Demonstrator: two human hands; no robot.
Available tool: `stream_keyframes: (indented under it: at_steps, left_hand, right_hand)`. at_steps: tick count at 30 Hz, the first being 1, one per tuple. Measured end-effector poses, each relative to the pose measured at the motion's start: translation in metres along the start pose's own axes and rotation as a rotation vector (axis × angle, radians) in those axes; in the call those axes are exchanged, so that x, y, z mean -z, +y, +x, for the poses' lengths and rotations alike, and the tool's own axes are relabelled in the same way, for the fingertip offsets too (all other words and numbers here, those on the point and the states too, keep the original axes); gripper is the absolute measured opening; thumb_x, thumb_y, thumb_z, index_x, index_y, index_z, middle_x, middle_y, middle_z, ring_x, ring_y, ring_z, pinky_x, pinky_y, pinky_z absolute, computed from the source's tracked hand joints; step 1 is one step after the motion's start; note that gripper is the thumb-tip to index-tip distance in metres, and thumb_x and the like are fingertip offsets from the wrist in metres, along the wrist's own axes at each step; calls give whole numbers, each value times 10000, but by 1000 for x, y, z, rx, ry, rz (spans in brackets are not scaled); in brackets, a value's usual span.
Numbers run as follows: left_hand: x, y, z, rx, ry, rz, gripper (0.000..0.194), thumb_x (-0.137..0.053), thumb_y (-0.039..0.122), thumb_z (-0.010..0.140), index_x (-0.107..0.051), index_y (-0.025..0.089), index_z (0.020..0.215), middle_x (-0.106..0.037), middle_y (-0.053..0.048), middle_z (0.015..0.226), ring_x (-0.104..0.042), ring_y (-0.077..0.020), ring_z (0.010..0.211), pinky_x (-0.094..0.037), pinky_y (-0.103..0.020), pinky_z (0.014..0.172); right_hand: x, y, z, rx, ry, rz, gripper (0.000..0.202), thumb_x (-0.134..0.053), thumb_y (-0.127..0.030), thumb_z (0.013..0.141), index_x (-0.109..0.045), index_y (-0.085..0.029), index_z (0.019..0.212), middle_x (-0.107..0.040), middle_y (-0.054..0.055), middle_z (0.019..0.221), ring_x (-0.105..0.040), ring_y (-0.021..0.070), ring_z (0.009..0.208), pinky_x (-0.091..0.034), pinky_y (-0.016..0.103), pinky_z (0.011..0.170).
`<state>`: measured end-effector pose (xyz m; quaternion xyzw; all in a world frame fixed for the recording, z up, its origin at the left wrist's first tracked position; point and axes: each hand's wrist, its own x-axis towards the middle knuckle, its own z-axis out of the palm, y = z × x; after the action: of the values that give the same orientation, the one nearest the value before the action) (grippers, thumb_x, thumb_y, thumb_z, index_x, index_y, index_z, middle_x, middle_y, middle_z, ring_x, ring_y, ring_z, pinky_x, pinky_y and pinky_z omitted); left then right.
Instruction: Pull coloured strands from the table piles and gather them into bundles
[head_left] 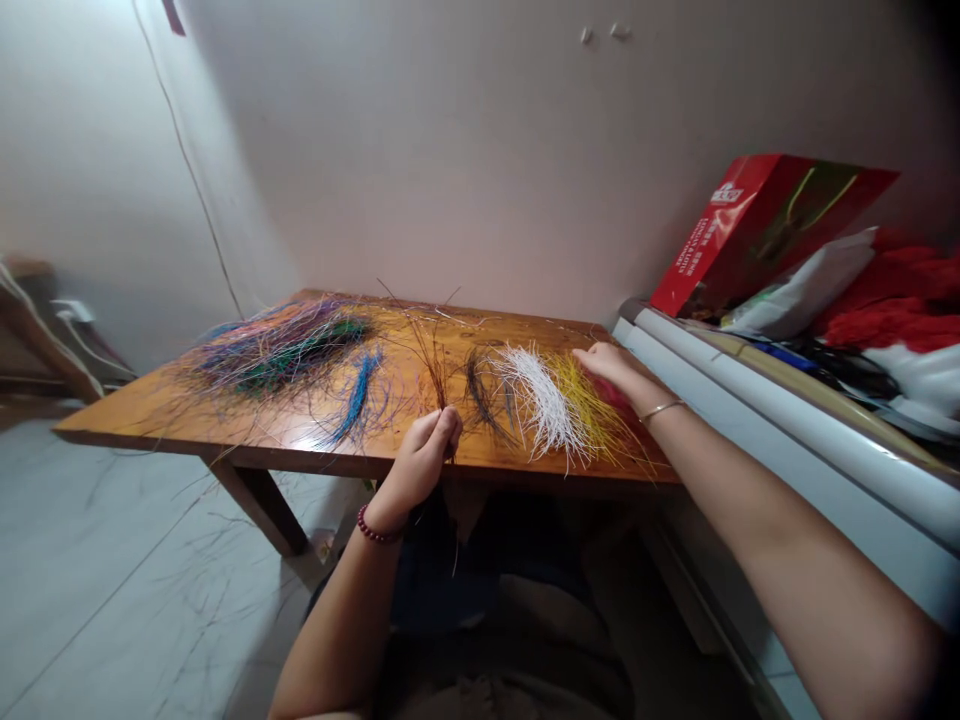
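My left hand (429,447) is closed around a small bunch of thin brown wires (435,365), which fan out above the fist near the table's front edge. My right hand (602,362) reaches to the right end of the table, at the upper edge of a yellow wire bundle (592,405); what its fingertips hold, if anything, is too small to make out. A red bundle (613,395) lies just below that hand. Left of the yellow wires are a white bundle (546,405) and a sparse dark bundle (484,395). A blue bundle (358,397) lies left of my left hand.
A large tangled multicoloured wire heap (285,350) covers the left of the wooden table (172,432). At the right, a red box (772,225), a plastic bag (802,285), red material (892,300) and black cables stand beside white rolls (750,390). Loose wires lie on the floor.
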<state>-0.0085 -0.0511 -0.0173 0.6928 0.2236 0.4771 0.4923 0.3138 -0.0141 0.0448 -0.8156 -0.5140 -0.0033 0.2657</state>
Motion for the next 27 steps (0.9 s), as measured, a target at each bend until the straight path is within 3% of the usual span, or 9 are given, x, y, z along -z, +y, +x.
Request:
stream_keyframes:
  at_steps: [3,7,10,15,21,27]
  left_hand:
    - [-4,0,-1,36,-54,-50,456,-354,494,934,-375,169,615,-356,27,574,-314,-81,516,-258,-234,495]
    - [-14,1,-2,81,-188,-131,449,-369,495,927,-381,165,623,-354,27,587,-310,-76,517,-253,-233,497]
    - [-19,1,-3,112,-245,-228,447,-383,497,918,-362,170,614,-317,35,588,-289,-75,515,-252,-234,496]
    - [-19,-2,-3,145,-263,-228,447,-393,529,898,-360,176,626,-313,36,594,-271,-80,521,-252,-236,497]
    - [-18,-5,-3,51,-217,83,458,-358,498,926,-394,161,619,-374,21,595,-321,-93,568,-270,-248,548]
    - [-22,-8,2,26,-128,-78,458,-378,512,916,-388,162,622,-341,26,600,-291,-88,560,-260,-240,533]
  right_hand:
    - [-1,-14,-30,98,-80,284,324,-494,-398,866,-633,-106,849,-592,61,693,-488,128,566,-361,254,518]
    - [-12,-45,-103,292,-536,732,457,-506,-501,845,-614,-146,1111,-564,21,775,-388,67,473,-318,222,441]
    - [-19,-68,-142,327,-675,839,485,-593,-513,805,-637,-162,1136,-540,-2,708,-375,60,493,-328,209,462]
    - [-25,-89,-150,267,-559,1003,495,-651,-544,742,-704,-123,996,-475,-28,550,-358,71,482,-295,216,446]
    - [-27,-100,-148,296,-451,1034,373,-749,-489,648,-707,-135,758,-551,1,591,-428,81,515,-334,223,471]
    - [-32,-105,-149,216,-372,1134,390,-744,-512,635,-725,-149,776,-599,14,640,-411,67,466,-323,226,441]
